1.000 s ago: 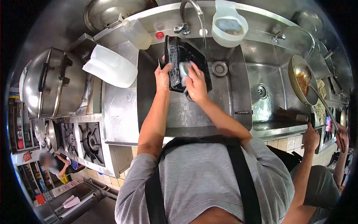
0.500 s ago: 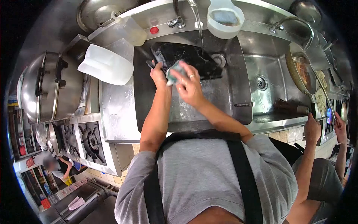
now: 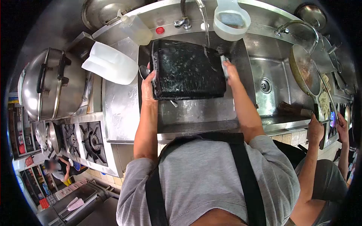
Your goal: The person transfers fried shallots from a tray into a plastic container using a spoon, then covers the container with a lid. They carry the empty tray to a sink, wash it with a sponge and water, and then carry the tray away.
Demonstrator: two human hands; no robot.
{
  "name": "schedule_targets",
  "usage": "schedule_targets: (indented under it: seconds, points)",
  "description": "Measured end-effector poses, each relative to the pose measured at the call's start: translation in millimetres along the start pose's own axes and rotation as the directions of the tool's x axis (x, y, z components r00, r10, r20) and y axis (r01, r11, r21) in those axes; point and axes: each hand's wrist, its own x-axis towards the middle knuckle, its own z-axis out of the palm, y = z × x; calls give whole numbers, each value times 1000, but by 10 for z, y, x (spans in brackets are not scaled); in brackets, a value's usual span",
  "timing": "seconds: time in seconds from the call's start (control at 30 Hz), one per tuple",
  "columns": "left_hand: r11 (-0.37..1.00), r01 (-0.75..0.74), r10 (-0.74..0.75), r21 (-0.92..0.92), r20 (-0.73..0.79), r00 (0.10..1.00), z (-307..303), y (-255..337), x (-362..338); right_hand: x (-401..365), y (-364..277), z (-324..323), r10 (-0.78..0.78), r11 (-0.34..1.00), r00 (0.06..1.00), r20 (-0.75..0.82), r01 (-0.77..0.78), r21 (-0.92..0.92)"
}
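Black tray (image 3: 186, 69) wet, glossy; sink (image 3: 196, 113) brushed steel

Basins: 2, L basin (image 3: 196, 115) and R basin (image 3: 277, 107). Black tray (image 3: 188, 69): 1, over L basin. Faucets: 2, both on sink's back edge, L faucet (image 3: 187, 13) and R faucet (image 3: 298, 23). Red knob (image 3: 161, 30): 1, same edge. White scoop (image 3: 230, 28): 1, back edge, w/ 1 sponge (image 3: 230, 18) inside. White jug (image 3: 109, 64): 1, lying at sink's L edge. Clear bottle (image 3: 135, 29): 1, back L corner. Lidded steel pot (image 3: 49, 86): 1. Burners (image 3: 92, 141): 2 seen. Wok (image 3: 303, 73): 1, at R basin's R edge, w/ 1 ladle (image 3: 328, 101). Own hands: 2, left hand (image 3: 148, 84) and right hand (image 3: 230, 71). Co-worker's hands (image 3: 315, 130): 2.
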Motion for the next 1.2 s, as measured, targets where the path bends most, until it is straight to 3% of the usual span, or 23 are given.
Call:
schedule_targets:
  seconds: [0.03, 0.07, 0.17, 0.2, 0.3, 0.33, 0.4, 0.5, 0.53, 0.63, 0.7, 0.8, 0.9, 0.93, 0.97, 1.07, 1.17, 1.2]
  points:
    - [997, 10, -10, 77, 9, 1000, 59, 78, -68, -92, -172, 58, 7, 999, 1000, -11, -8, -40]
    - [996, -6, 0, 95, 60, 998, 149, 125, -154, 122, -119, 3, -31, 999, 995, 97, 27, 47]
    - [976, -9, -15, 218, 110, 994, 235, 159, -183, 391, -187, 37, -46, 994, 973, 228, 67, -85]
    - [923, 5, -40, 384, 84, 996, 343, 115, -216, 332, -326, 127, 13, 988, 952, 305, 34, -150]
    - [855, 49, -149, 516, 156, 976, 419, -154, -162, 152, -431, 570, -225, 906, 889, 398, 341, -250]
    - [866, 105, -200, 489, 147, 969, 477, -208, -153, 41, -562, 666, -276, 876, 883, 379, 393, -279]
    - [825, 38, -187, 563, 210, 960, 409, -370, 22, -257, -888, 818, -370, 807, 860, 350, 485, -336]
    - [798, -6, -157, 603, 218, 963, 543, -553, 272, -452, -1115, 855, -597, 437, 622, 507, 782, -444]
    - [783, -18, -146, 621, 212, 966, 612, -579, 347, -552, -1229, 889, -533, 519, 680, 504, 733, -440]
    - [819, 0, -122, 574, 174, 977, 834, -649, 487, -643, -1702, 833, -743, 188, 477, 470, 822, -537]
    - [883, 39, -134, 469, 171, 976, 968, -664, 567, -371, -2035, 750, -812, 54, 419, 406, 747, -662]
    - [906, 96, -168, 412, 141, 976, 982, -766, 781, -58, -2280, 700, -834, -351, 268, 483, 416, -839]
    - [922, 190, -236, 338, 101, 966, 1093, -819, 841, 265, -2246, 903, -593, -360, 421, 686, 623, -694]
    - [924, 212, -252, 319, 90, 963, 1088, -857, 889, 80, -2241, 1044, -471, -59, 615, 632, 693, -718]
    - [925, 234, -268, 301, 79, 960, 1086, -884, 933, -117, -2237, 1190, -286, 250, 753, 592, 655, -713]
    - [905, 330, -350, 268, 29, 936, 1089, -921, 1020, 60, -2181, 1390, -208, 120, 690, 693, 721, -682]
    - [901, 367, -386, 231, 42, 921, 1123, -873, 1010, -139, -2197, 1444, 89, 446, 684, 724, 622, -643]
    - [905, 341, -361, 255, 33, 932, 1074, -940, 1089, -245, -2219, 1445, 124, 465, 633, 764, 643, -608]
